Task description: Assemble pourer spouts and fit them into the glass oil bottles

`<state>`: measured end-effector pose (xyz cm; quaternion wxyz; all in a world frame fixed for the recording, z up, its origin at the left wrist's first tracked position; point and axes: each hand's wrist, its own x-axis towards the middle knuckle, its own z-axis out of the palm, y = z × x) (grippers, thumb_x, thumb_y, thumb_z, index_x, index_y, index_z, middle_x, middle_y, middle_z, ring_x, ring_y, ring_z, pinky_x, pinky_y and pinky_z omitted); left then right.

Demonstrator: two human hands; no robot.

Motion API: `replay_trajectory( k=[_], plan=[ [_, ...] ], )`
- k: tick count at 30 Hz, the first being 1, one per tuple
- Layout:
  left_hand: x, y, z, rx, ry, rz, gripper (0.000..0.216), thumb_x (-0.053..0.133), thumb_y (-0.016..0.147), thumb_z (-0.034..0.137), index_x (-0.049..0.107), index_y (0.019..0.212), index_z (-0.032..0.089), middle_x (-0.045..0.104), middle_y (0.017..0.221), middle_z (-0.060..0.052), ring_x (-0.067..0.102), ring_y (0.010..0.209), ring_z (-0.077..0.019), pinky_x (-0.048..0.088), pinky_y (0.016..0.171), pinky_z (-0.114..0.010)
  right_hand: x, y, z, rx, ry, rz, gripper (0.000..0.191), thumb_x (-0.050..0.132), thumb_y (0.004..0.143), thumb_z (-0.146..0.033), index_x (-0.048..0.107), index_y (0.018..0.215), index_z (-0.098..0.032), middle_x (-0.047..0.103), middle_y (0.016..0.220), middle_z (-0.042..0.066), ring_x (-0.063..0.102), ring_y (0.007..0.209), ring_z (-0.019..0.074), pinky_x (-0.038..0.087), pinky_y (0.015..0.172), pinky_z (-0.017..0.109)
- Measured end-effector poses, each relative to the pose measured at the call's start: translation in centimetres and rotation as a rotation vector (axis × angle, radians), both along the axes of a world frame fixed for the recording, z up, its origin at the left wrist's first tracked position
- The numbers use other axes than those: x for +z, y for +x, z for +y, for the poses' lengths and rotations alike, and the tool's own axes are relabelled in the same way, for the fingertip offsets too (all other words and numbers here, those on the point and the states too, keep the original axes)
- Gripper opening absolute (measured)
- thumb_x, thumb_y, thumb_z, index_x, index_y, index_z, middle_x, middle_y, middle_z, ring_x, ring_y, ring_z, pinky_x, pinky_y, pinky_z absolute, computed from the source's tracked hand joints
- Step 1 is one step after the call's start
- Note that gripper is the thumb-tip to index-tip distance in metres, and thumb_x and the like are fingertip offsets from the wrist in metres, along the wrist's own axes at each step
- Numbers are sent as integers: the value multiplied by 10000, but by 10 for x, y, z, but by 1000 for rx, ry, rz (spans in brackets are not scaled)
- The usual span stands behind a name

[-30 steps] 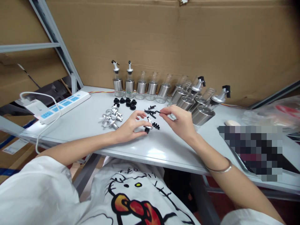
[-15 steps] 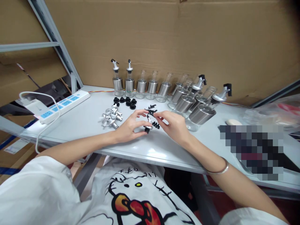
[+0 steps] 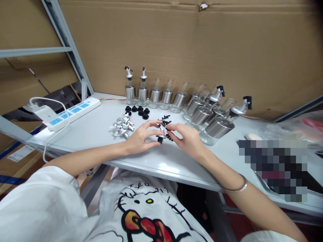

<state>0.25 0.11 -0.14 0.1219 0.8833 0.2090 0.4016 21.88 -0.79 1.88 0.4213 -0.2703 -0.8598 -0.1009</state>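
Observation:
My left hand (image 3: 141, 137) grips a bottle pourer (image 3: 161, 134) just above the table, with the silver spout up and the ribbed black stopper (image 3: 160, 139) pointing down. The fingertips of my right hand (image 3: 186, 137) are pinched together at the top of the spout; any small part between them is hidden. Behind the fingers lie small black levers (image 3: 166, 117), and small black caps (image 3: 169, 137) are partly covered by my right hand. To the left are a heap of silver spouts (image 3: 122, 127) and several black stoppers (image 3: 145, 112).
A row of glass bottles with steel sleeves (image 3: 166, 96) lines the back and right; some carry pourers. A white power strip (image 3: 75, 112) with a cable lies at the left. On the right are a pale rounded object (image 3: 253, 137) and plastic bags (image 3: 297, 124).
My right fingertips have come from the black levers onto the top of the spout. My left hand keeps its hold on the pourer. The whole view has shifted slightly.

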Motion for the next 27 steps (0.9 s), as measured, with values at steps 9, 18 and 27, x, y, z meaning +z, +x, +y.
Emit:
replay_trajectory(
  k=[9,18,27],
  plan=[
    [-2,-2,0,3,-46,-26,268,668,838,230,649,1106,221,522,1294,-112,603,1019,-185,528,924,-424,3,2,-4,-25,-93,13,197,556,923,-289,598,1082,-180,731,830,55,694,730,174,546,688,304],
    [1,-4,-2,-34,-12,-20,246,661,841,237,653,1085,215,539,1250,-106,592,882,-141,565,734,-301,4,4,-3,-142,-116,-323,531,437,869,-663,581,771,-161,670,691,87,611,636,197,408,637,307],
    [-3,-2,-3,-125,-109,-65,232,659,846,278,637,1058,188,489,1212,-111,509,638,-50,510,516,-197,8,1,-8,-36,-219,-370,470,318,972,-545,498,730,-184,629,633,35,557,560,156,375,644,287]
  ],
)
